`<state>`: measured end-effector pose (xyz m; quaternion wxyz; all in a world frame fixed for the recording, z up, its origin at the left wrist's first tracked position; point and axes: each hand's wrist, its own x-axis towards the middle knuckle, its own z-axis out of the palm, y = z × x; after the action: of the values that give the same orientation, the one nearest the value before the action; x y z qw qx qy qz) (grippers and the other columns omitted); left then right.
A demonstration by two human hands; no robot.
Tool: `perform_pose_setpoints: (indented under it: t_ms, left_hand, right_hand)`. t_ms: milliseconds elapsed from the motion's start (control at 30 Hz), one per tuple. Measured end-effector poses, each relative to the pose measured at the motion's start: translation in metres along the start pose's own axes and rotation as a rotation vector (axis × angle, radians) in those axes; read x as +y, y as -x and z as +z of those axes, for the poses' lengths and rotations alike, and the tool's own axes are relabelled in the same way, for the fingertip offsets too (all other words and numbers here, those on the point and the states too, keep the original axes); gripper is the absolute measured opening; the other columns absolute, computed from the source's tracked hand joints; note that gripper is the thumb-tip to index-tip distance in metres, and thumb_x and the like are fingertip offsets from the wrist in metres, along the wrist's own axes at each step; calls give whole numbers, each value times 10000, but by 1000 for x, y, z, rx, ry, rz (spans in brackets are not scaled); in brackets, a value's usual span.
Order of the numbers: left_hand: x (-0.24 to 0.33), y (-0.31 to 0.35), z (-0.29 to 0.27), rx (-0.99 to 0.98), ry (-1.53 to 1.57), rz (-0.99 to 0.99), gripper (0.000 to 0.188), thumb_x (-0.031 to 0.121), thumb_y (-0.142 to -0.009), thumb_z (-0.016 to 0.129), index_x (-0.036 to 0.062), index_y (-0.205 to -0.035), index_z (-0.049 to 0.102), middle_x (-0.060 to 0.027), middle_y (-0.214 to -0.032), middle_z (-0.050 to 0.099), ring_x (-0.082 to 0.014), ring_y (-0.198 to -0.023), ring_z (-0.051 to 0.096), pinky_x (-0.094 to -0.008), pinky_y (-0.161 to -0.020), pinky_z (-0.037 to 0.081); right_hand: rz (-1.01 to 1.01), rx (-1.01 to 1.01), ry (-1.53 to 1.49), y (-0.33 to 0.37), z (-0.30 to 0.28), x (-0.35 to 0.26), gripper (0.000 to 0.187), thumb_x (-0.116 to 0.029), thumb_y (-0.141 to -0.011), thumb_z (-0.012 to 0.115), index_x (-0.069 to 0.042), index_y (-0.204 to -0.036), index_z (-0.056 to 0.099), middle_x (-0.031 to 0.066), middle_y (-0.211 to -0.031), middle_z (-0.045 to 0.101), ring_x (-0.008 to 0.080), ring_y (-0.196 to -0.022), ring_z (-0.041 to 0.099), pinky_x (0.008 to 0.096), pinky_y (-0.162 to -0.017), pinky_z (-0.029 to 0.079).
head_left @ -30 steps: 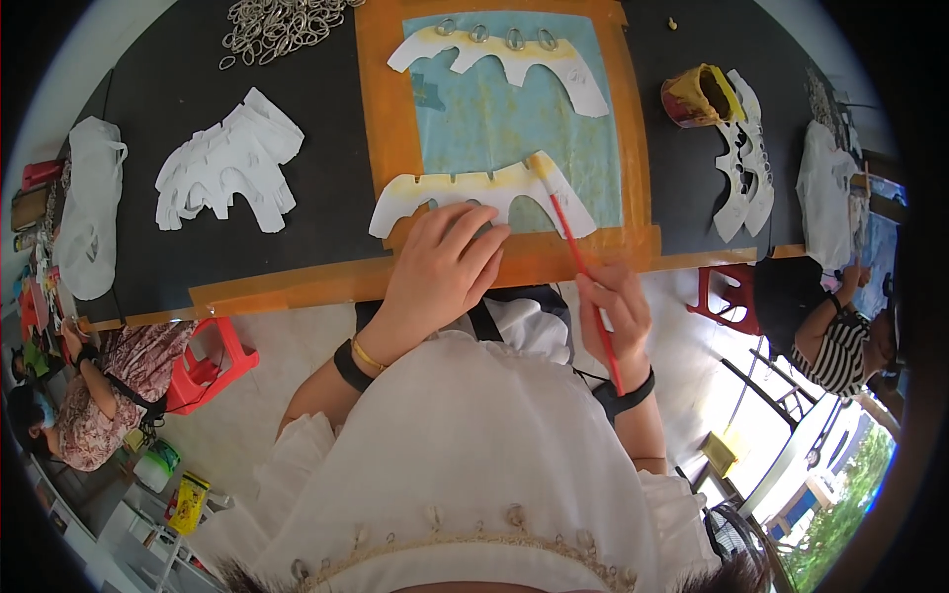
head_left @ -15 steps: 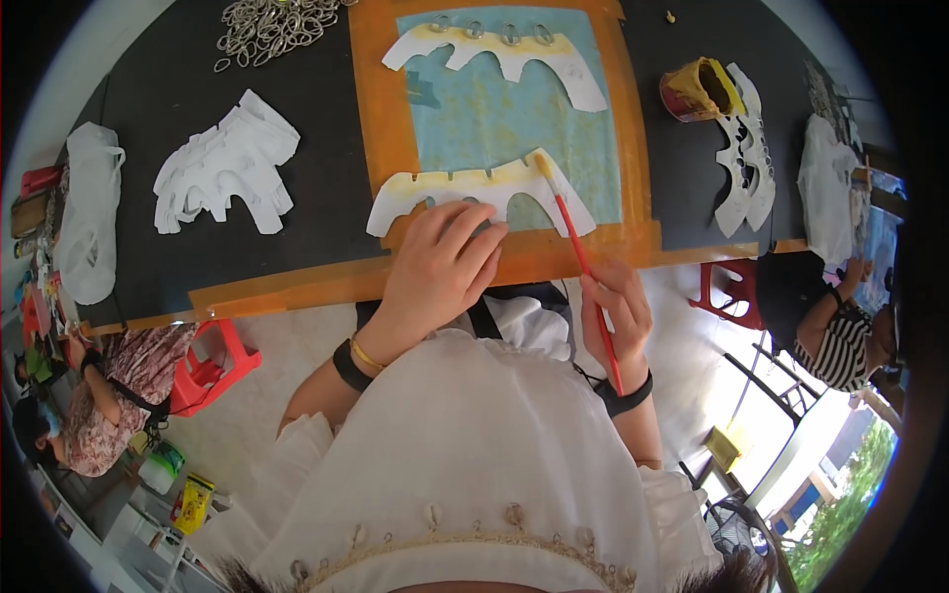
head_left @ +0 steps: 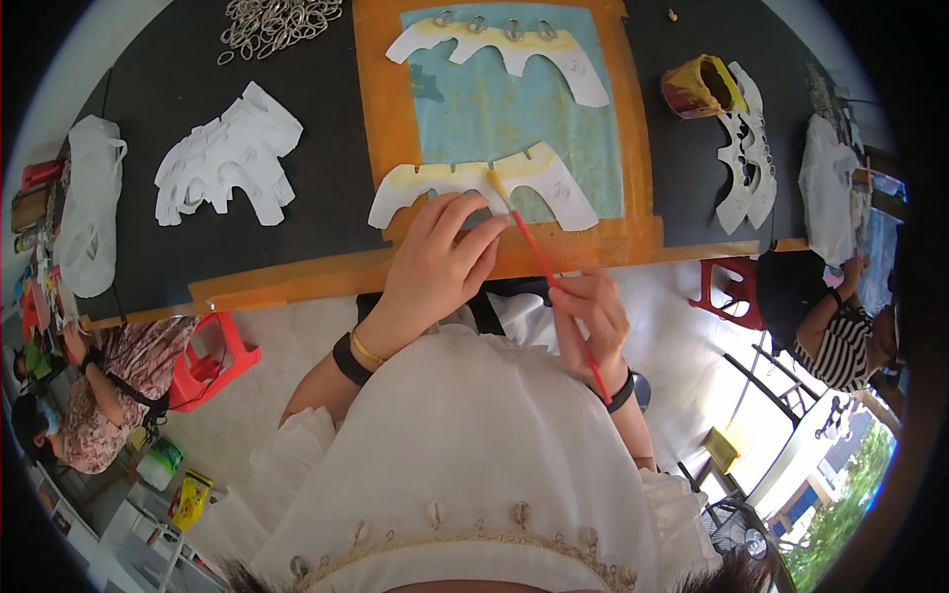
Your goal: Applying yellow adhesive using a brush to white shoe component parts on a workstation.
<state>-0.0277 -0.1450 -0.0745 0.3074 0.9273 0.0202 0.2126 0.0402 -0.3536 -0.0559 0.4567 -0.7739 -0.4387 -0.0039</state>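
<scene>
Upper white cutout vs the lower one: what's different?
- The upper cutout has four metal rings along its top edge; the lower cutout has bare notches there.
- The lower cutout has the left hand and the brush over it; the upper cutout has neither.
Shared: white, arched lower edges, yellowish coating along the top.

At upper centre, a lane crosses the blue sheet (head_left: 524,121) between the ringed strip (head_left: 515,57) and the lower strip (head_left: 445,178); the can (head_left: 682,91) blocks upper right.
</scene>
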Motion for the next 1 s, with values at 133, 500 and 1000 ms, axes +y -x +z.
perform_pose_setpoints:
  t_ms: [133,500,1000]
  left_hand:
    - [1,1,-1,4,-1,0,282,-7,-763,717,82,-1031,703,-71,-1078,562,-288,-983,563,-385,-803,501]
    - [0,2,0,23,10,13,279,1,-765,724,83,-1030,706,-63,-1059,563,-285,-963,561,-382,-805,503]
    - [-15,21,-20,86,-102,-81,269,40,-791,697,39,-1058,677,-115,-1185,618,-298,-1113,583,-387,-921,512]
  right_hand:
    - [54,94,60,4,-8,11,246,149,-699,658,-5,-890,647,133,-913,682,294,-832,643,416,-872,488]
    - [53,31,-43,4,-12,7,178,115,-745,634,-7,-873,656,120,-887,699,270,-819,658,421,-899,455]
    - [21,-12,-119,-16,11,-5,166,95,-754,643,-18,-873,667,117,-882,703,278,-819,661,433,-899,451]
